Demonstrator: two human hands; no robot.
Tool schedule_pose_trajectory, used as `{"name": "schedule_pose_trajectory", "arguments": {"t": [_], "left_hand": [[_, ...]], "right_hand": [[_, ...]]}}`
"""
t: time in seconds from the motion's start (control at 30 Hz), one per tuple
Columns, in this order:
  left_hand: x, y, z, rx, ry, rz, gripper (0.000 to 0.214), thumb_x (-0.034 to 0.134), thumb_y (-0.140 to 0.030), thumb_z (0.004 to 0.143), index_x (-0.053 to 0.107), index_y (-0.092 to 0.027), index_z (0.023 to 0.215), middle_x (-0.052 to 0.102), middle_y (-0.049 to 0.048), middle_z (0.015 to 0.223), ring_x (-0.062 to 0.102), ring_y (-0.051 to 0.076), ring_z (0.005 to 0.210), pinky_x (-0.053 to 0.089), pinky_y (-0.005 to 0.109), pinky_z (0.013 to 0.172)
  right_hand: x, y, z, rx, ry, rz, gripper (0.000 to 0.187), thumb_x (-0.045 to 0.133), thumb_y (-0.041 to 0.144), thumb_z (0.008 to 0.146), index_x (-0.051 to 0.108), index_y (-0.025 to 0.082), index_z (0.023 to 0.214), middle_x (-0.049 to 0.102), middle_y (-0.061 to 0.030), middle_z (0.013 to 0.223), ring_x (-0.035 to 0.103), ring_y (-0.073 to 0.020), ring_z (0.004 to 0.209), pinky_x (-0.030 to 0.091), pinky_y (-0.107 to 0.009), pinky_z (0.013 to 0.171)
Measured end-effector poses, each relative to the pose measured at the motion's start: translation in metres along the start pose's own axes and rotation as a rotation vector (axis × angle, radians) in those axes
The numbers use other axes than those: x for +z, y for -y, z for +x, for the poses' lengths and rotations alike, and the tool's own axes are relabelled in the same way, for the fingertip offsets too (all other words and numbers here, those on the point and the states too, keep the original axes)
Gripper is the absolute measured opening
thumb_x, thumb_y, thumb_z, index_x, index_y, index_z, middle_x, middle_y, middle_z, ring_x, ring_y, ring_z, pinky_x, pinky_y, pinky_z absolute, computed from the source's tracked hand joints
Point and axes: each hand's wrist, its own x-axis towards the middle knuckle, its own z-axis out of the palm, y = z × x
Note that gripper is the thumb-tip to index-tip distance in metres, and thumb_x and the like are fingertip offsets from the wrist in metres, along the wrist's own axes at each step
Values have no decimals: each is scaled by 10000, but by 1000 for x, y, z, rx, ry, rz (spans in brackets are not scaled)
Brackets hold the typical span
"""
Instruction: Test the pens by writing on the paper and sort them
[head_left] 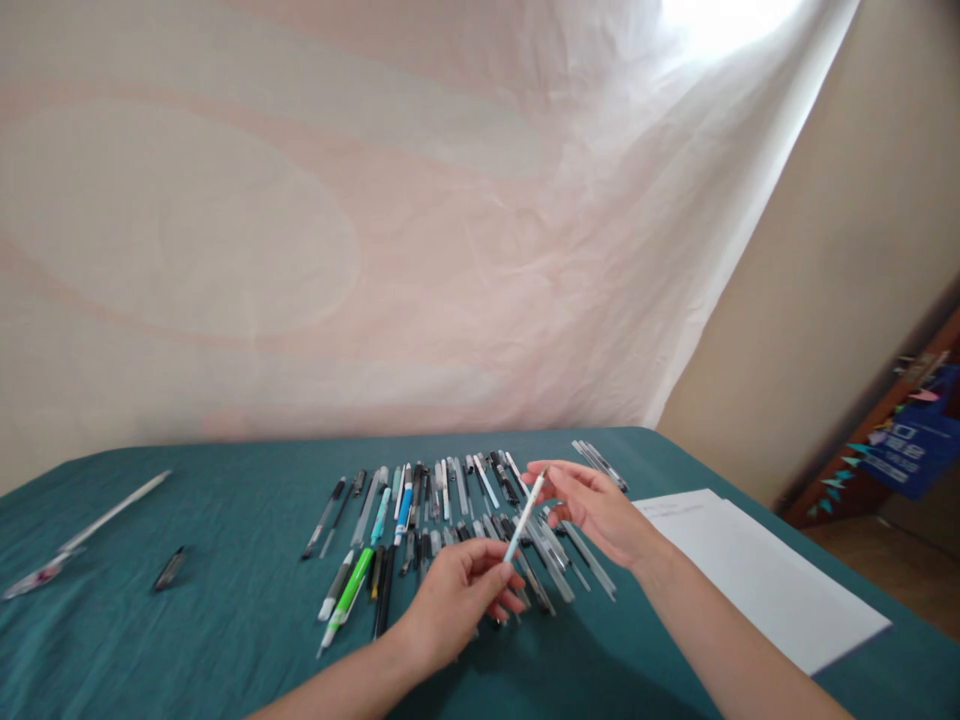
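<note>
A slim white pen (528,512) with a pale mint lower end slants upward over the pens on the table. Its lower end is pinched between the thumb and fingers of my left hand (461,592). At the upper end, the thumb and forefinger of my right hand (596,510) close on the tip; whether a small part sits between them is too small to make out. Beneath both hands lie several clear and black pens (551,560). A bright green pen (349,598) and a blue-and-white pen (403,513) rest to the left of my left hand.
White paper sheets (757,575) with faint writing lie at the right. Several pens (600,462) sit behind my right hand. Far left are a long white stick-like item (116,513), a clear wrapper (41,577) and a short dark pen piece (169,569). A green cloth (247,640) covers the table.
</note>
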Motion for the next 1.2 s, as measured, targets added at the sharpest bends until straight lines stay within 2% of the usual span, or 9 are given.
{"name": "schedule_pose_trajectory", "arguments": {"t": [0.07,0.23,0.43,0.53,0.67,0.87,0.93,1.1,1.2], "left_hand": [[0,1,0,3,0,-8,304,563,-370,742,544,-117,909,625,60,770,616,147,636,451,239,549],[0,1,0,6,12,2,293,557,-362,749,548,-112,901,626,67,778,619,154,647,451,245,552],[0,0,0,8,2,-2,287,554,-357,751,549,-107,892,626,70,770,616,153,634,447,250,547],[1,0,1,-3,2,-10,293,566,-364,741,548,-109,886,626,68,764,617,155,630,447,253,545],[1,1,1,-1,7,-13,306,575,-372,732,547,-108,884,625,66,760,618,156,633,446,250,543],[0,-1,0,-4,-3,-27,323,572,-370,735,537,-102,913,623,66,760,617,157,631,447,250,541],[1,-2,0,-11,-1,-29,319,573,-365,736,538,-99,909,624,67,756,616,155,629,447,249,542],[2,-3,-1,-13,20,-27,313,574,-359,739,538,-97,906,627,68,753,617,152,631,450,250,551],[2,-2,-1,-4,14,-33,328,571,-363,743,536,-92,926,630,72,753,619,155,630,451,250,547]], "right_hand": [[1,0,0,-16,-16,-2,323,618,414,718,656,174,931,633,-91,963,555,-174,785,447,-240,521],[2,-2,1,-50,-74,-37,236,660,379,689,662,159,773,633,-46,766,540,-136,689,425,-213,498],[2,-4,1,-30,-35,7,323,605,421,728,650,184,942,644,-85,951,559,-162,748,438,-245,515],[3,-6,2,-55,-64,-9,284,623,392,723,657,174,900,655,-75,882,557,-154,732,436,-233,518],[3,-8,3,-63,-98,-19,218,665,369,687,642,160,745,627,-31,731,541,-127,657,429,-205,487],[4,-5,1,-26,-28,39,352,595,427,737,636,164,967,638,-98,949,567,-166,753,450,-233,501],[5,-5,1,-40,-50,9,337,614,417,722,648,158,936,644,-95,927,567,-170,755,445,-232,503],[4,-7,2,-45,-96,-15,262,666,403,671,658,155,753,619,-22,713,539,-124,652,414,-203,476],[4,-7,2,-24,-80,6,300,636,424,696,665,157,830,637,-53,817,540,-126,660,418,-210,474]]}}
